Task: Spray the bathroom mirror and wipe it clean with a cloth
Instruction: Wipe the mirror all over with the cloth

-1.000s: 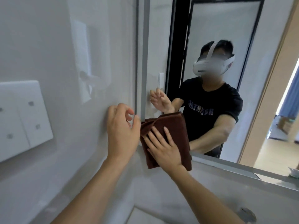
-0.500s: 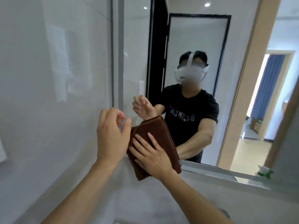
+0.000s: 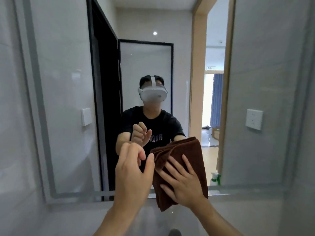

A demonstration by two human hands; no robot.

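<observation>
The bathroom mirror [image 3: 71, 86] fills the wall ahead, with a frosted border along its left and bottom edges. A folded brown cloth [image 3: 184, 150] lies flat against the mirror's lower middle, overlapping the bottom border. My right hand [image 3: 182, 183] presses on the cloth with fingers spread. My left hand [image 3: 133, 172] hovers just left of the cloth, fingers loosely curled and holding nothing. A green-and-white spray bottle [image 3: 215, 178] shows only as a reflection at the mirror's lower right.
The mirror reflects a person in a black shirt, a black-framed door and an open doorway to a bright room. A white wall switch [image 3: 254, 119] sits on the grey wall to the right. A grey ledge [image 3: 85, 217] runs below the mirror.
The view has swung right, from the mirror's left edge to its middle. My right hand has slid the cloth rightward along the bottom of the mirror, and my left hand followed beside it.
</observation>
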